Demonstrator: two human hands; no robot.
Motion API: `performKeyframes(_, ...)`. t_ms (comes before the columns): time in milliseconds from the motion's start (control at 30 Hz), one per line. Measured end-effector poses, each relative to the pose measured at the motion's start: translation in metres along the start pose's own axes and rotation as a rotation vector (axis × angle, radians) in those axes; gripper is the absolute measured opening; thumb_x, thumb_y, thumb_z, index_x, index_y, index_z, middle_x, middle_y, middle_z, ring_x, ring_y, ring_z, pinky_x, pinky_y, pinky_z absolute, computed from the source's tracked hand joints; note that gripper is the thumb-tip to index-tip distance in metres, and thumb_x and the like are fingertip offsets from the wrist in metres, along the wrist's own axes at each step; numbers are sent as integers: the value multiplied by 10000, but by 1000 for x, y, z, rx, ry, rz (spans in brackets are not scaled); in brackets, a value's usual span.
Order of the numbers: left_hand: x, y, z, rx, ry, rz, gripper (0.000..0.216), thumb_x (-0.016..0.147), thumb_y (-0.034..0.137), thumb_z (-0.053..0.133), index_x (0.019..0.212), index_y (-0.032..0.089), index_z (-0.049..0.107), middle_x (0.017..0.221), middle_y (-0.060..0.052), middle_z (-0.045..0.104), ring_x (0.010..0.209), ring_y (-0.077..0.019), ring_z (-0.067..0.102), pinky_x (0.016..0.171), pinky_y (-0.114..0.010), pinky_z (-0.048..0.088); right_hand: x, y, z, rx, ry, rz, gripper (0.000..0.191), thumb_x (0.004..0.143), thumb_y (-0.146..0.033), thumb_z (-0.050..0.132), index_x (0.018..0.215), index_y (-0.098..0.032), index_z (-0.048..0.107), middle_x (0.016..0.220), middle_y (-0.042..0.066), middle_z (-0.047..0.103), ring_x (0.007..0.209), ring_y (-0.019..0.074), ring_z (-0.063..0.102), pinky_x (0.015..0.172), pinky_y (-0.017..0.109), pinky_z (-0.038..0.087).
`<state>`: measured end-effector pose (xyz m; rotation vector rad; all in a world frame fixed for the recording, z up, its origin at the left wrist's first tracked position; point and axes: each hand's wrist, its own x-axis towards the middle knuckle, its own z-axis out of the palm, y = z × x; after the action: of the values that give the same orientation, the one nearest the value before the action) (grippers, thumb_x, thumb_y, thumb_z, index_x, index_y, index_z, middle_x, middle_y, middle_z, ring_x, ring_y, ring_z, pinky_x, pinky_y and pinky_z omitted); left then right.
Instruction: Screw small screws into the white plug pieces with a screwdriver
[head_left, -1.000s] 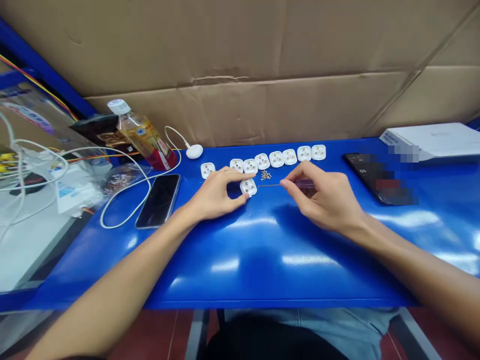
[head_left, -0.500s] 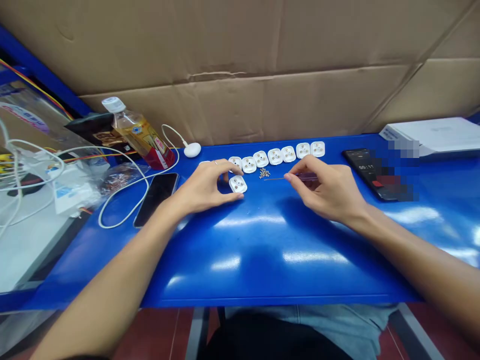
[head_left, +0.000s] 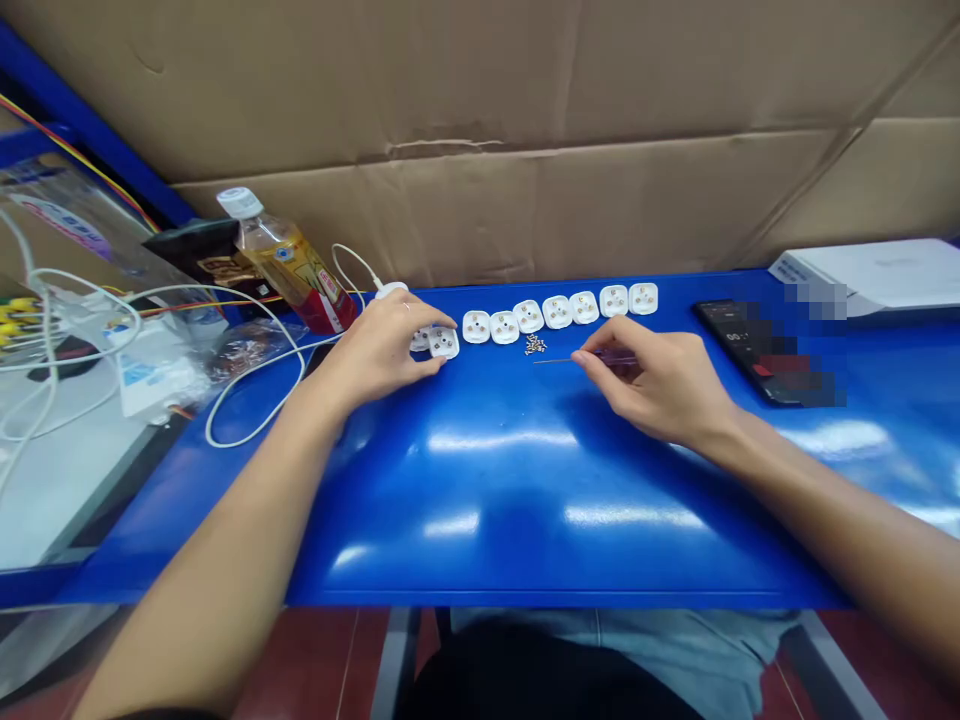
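My left hand (head_left: 382,345) is closed on a white square plug part (head_left: 444,343) with small metal pieces inside, thumb on the near side and fingers on the far side. Another plug part (head_left: 419,340) shows partly behind my fingers, at the left end of a row. More plug parts like it, such as this one (head_left: 504,327), line up to the right. In my right hand (head_left: 656,385) is a screwdriver (head_left: 553,360), its thin shaft pointing left and its purplish handle mostly hidden in my grip. Just past its tip lies a small pile of screws (head_left: 535,345).
A drink bottle (head_left: 296,265), white cables (head_left: 214,405) and a plastic bag of small parts (head_left: 255,350) crowd the left. At the right are a phone (head_left: 739,345) and a white box (head_left: 870,275). Cardboard (head_left: 480,220) stands behind the blue table (head_left: 510,540).
My left hand has carried the plug part left and away from me, to the left end of the row. My right hand and the screwdriver have hardly moved.
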<state>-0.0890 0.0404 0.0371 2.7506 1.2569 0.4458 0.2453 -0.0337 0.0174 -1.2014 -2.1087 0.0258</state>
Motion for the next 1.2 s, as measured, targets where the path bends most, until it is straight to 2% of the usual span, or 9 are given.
performKeyframes(167,1,-3,9,31,31,-40,477,883,335,693,1349,249,738,1297,-114,725,1256,-340,603,1087,-519,486,-1,1,1,18,-37,-6,81,972,-257,690,917,-232,636,697,-9,735,565,156,692,549,264,466)
performKeyframes(300,0,-3,15,63,61,-81,576,895,332,669,1464,240,662,1373,-131,694,1311,-357,591,1119,-554,472,-1,-1,0,9,-52,-8,88,973,-273,677,911,-239,623,675,-15,714,555,162,680,550,274,459)
performKeyframes(400,1,0,19,53,98,-52,630,915,322,647,1533,218,586,1458,-131,667,1352,-350,575,1156,-548,450,0,-2,-1,45,-70,17,37,966,-254,640,969,-242,604,747,7,744,602,180,705,577,289,484)
performKeyframes(567,6,12,33,21,158,-17,591,973,357,633,1537,191,568,1578,-134,594,1451,-357,505,1208,-572,387,2,1,-1,76,-32,96,105,929,-213,605,1010,-252,549,859,42,748,683,207,716,626,321,514)
performKeyframes(700,9,21,41,22,183,-42,499,972,325,634,1461,224,641,1504,-120,661,1483,-376,467,1218,-626,319,3,5,0,64,-35,103,99,935,-216,601,972,-262,521,853,35,726,679,205,693,625,324,502)
performKeyframes(833,8,25,37,31,183,-68,443,951,312,653,1385,232,693,1418,-122,709,1453,-377,489,1222,-618,283,3,6,2,87,-92,86,82,951,-222,585,991,-259,523,872,31,719,687,197,683,643,316,501)
performKeyframes(1033,5,30,23,27,147,-65,401,888,354,737,1277,258,740,1261,-97,765,1358,-373,544,1213,-618,275,1,8,5,82,-154,68,45,993,-254,554,1033,-250,534,922,51,721,728,206,685,658,317,489)
performKeyframes(1100,4,32,20,31,128,-45,406,878,360,752,1269,253,744,1251,-95,763,1326,-373,561,1213,-618,277,0,10,7,77,-173,70,48,1002,-260,549,1049,-250,540,946,56,731,760,215,694,672,319,489)
performKeyframes(1200,4,38,21,13,165,-55,451,884,429,763,1293,240,734,1307,-115,739,1287,-375,586,1174,-593,340,-1,11,8,73,-191,68,60,1009,-266,550,1067,-249,547,962,61,738,777,221,694,673,319,486)
